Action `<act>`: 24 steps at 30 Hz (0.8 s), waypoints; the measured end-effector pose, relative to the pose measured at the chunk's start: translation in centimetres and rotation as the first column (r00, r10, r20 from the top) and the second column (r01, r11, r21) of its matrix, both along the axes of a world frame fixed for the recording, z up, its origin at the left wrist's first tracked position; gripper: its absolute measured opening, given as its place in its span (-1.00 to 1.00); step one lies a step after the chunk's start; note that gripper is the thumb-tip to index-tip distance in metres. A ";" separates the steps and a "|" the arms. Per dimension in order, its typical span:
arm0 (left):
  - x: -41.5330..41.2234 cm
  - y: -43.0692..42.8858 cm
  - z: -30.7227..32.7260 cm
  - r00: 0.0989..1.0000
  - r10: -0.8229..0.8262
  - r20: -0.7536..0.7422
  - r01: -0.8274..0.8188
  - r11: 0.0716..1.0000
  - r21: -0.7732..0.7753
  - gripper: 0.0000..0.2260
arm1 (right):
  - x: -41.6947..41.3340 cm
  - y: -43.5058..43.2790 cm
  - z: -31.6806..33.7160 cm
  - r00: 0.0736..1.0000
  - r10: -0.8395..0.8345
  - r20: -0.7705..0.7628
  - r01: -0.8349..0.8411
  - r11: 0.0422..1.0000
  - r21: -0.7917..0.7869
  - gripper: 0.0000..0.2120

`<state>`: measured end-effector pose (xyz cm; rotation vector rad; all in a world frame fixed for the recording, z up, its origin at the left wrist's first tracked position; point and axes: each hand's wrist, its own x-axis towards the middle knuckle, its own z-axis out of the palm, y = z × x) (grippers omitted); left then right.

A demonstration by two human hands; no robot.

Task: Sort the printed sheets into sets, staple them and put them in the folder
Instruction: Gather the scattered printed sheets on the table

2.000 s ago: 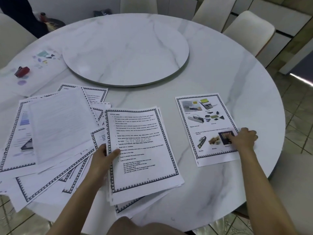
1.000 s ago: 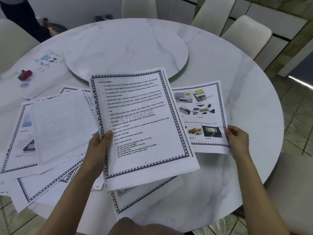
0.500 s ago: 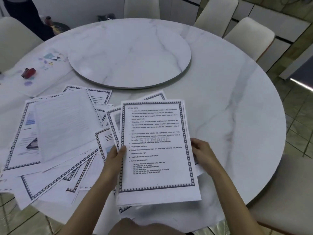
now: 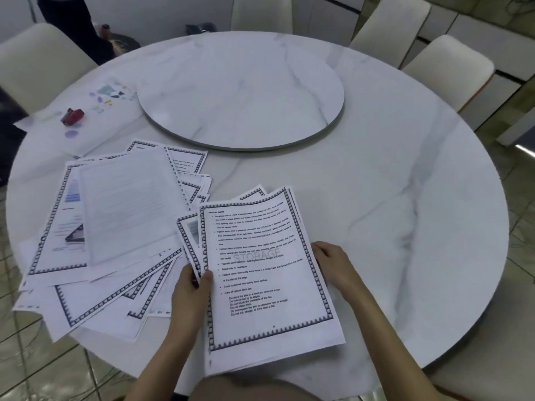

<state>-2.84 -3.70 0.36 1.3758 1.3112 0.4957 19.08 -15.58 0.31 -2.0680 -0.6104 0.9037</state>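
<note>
I hold a small stack of bordered printed sheets (image 4: pixel 260 273) over the near edge of the round marble table (image 4: pixel 405 198); its top page bears a grey STORAGE watermark. My left hand (image 4: pixel 192 287) grips the stack's left edge, thumb on top. My right hand (image 4: pixel 333 264) holds the right edge, its fingers under the paper. A loose, fanned pile of more printed sheets (image 4: pixel 115 227) lies to the left on the table. A small red stapler (image 4: pixel 72 115) rests on a translucent patterned folder (image 4: pixel 86 117) at the far left.
A raised marble turntable (image 4: pixel 240 91) fills the table's centre. White chairs (image 4: pixel 445 68) stand around the far and right sides. A dark-clothed person (image 4: pixel 75 27) stands behind the table at the upper left.
My right hand picked the picture sheet up from the right of the table and brought it under the stack in my left hand. Both hands now hold the stack together, nearer to me.
</note>
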 end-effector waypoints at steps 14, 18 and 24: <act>-1.0 1.5 -1.2 0.999 0.041 -0.005 -0.041 0.994 -0.102 -0.60 | -2.5 2.1 -2.2 0.965 0.128 0.229 -0.109 0.990 -0.092 -0.88; -0.6 2.2 -0.9 1.000 0.018 -0.017 -0.019 0.999 -0.044 -0.78 | -2.3 1.5 -2.1 0.986 0.103 0.132 -0.095 0.993 -0.064 -0.78; 0.9 2.9 1.9 0.986 -0.151 0.070 0.138 0.977 0.165 -0.78 | -1.0 0.9 -1.9 0.999 -0.033 0.010 0.032 0.995 0.091 -0.82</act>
